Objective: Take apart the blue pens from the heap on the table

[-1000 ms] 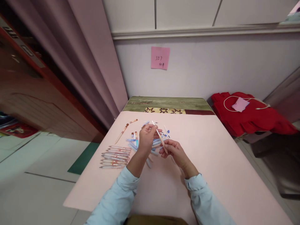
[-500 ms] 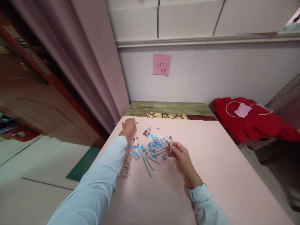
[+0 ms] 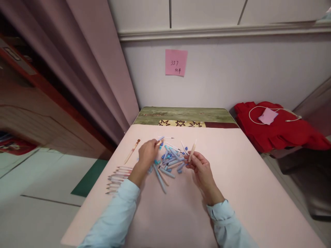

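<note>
My right hand (image 3: pixel 201 167) is closed round a beige pen barrel (image 3: pixel 192 151), which it holds upright with the white tip upward, just right of a loose pile of blue and beige pen parts (image 3: pixel 169 161). My left hand (image 3: pixel 147 154) hovers at the pile's left edge, its fingertips pinched on a small brownish pen cap (image 3: pixel 159 141). A single beige pen (image 3: pixel 131 151) lies alone to the left. Several assembled pens (image 3: pixel 117 175) lie in a neat row near the left edge of the pink table (image 3: pixel 245 186).
Beyond the pink table lies a green surface with a patterned strip (image 3: pixel 184 117). A red cloth (image 3: pixel 276 131) with a white cable and a pink slip sits to the right. A pink sticky note (image 3: pixel 176 62) hangs on the wall; a curtain (image 3: pixel 103 75) falls at left.
My left hand let go of the pen, reached to the far left of the table, took a small cap and came back to the pile. My right hand kept the barrel and tilted it upright.
</note>
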A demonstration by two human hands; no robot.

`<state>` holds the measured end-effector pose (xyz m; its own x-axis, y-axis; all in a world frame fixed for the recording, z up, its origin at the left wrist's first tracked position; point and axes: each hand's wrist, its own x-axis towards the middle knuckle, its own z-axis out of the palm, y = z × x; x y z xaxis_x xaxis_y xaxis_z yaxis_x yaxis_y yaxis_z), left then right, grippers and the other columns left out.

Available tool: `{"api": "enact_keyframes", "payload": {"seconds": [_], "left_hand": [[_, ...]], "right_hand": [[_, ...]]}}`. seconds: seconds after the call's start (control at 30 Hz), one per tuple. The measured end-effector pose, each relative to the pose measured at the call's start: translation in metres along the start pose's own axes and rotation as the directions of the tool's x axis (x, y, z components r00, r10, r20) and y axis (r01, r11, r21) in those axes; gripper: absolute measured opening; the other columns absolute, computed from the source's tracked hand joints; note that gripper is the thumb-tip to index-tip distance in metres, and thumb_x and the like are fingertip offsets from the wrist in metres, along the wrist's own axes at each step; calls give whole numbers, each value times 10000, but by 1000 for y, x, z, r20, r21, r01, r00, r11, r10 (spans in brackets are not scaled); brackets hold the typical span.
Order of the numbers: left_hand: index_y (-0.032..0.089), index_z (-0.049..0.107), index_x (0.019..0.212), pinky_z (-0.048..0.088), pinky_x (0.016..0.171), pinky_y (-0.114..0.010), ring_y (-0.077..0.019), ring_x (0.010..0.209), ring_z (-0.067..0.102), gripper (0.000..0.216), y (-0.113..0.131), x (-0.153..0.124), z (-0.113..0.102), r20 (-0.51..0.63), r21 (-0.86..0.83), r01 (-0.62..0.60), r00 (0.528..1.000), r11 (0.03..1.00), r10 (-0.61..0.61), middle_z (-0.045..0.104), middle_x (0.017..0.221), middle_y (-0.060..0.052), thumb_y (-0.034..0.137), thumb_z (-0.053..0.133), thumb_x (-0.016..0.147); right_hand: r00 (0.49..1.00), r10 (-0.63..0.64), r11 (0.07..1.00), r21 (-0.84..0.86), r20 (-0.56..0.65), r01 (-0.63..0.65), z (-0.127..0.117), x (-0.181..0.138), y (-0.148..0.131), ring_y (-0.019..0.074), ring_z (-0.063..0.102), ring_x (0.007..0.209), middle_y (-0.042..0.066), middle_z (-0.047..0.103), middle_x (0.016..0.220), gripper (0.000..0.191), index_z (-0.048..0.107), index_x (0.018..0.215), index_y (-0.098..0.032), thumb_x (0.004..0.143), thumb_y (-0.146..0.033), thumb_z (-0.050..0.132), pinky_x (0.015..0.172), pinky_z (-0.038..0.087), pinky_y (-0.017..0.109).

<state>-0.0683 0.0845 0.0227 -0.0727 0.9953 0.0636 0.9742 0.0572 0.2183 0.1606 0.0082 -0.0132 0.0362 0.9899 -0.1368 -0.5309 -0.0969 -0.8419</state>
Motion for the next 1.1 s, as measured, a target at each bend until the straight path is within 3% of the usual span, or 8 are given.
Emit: {"api": "enact_keyframes", "payload": {"seconds": [0.1, 0.33, 0.5, 0.57, 0.63, 0.8, 0.97, 1.1], "left_hand": [[254, 674, 889, 429, 790, -319, -252, 989, 618, 176, 11, -26, 11, 37, 19, -120, 992, 993, 120, 709, 975, -70, 327, 514, 907], [208, 703, 869, 436, 892, -375, -285, 1037, 601, 207, 12, -30, 21, 55, 84, -114, 992, 990, 110, 686, 1012, -127, 242, 500, 895], [199, 706, 919, 436, 918, -386, -276, 1018, 603, 188, 22, -43, 21, -198, -219, -81, 980, 972, 37, 687, 982, -117, 229, 526, 873], [187, 703, 899, 467, 862, -355, -237, 912, 629, 223, 38, -53, 27, -256, -564, -121, 966, 817, -33, 698, 907, -88, 295, 507, 906], [172, 699, 952, 497, 791, -325, -211, 845, 647, 286, 56, -63, 35, -180, -856, -119, 981, 504, -75, 708, 890, -74, 374, 499, 920], [151, 730, 960, 512, 795, -301, -209, 899, 669, 331, 81, -82, 48, 63, -997, 66, 995, -44, 72, 733, 962, -90, 444, 620, 852], [120, 727, 913, 532, 694, -278, -179, 743, 684, 301, 70, -86, 39, 301, -892, 318, 948, -320, 103, 744, 838, -98, 383, 739, 765], [100, 704, 988, 543, 587, -267, -185, 696, 694, 350, 66, -88, 28, 412, -837, 453, 891, -308, 193, 745, 875, -132, 368, 741, 765]], "right_hand": [[1000, -12, 1000, 11, -21, 12, 0, 0, -1, 147, 671, 707, 49, 742, 857, 302, 716, 966, -204, 748, -406, 768, 581, 521, 231], [999, -23, 1000, 20, -25, 24, -4, 2, 1, 143, 661, 677, 48, 739, 830, 343, 722, 983, -193, 729, -415, 784, 560, 521, 232], [999, -2, 1000, 9, 43, 1, 2, -1, 6, 136, 657, 665, 45, 740, 832, 360, 727, 1003, -187, 732, -415, 791, 585, 534, 238], [994, 15, 1000, -1, 108, -15, 5, -3, 8, 139, 660, 686, 48, 743, 854, 365, 730, 1025, -186, 742, -410, 787, 623, 544, 253], [983, 29, 1000, -13, 179, -28, 8, -6, 11, 147, 667, 724, 51, 745, 887, 383, 725, 1064, -194, 744, -394, 790, 666, 545, 264], [975, 40, 997, -78, 218, -24, 12, -9, 20, 155, 664, 707, 32, 740, 824, 316, 743, 967, -199, 717, -380, 811, 667, 529, 269], [994, -47, 956, -284, 103, 74, 7, -8, 16, 124, 583, 527, 18, 667, 607, 306, 714, 711, -160, 773, -459, 739, 521, 464, 241], [954, -295, 905, -338, -60, 259, 0, -4, 4, 83, 451, 485, -25, 571, 563, 299, 718, 790, -160, 834, -453, 677, 477, 367, 217]]}}
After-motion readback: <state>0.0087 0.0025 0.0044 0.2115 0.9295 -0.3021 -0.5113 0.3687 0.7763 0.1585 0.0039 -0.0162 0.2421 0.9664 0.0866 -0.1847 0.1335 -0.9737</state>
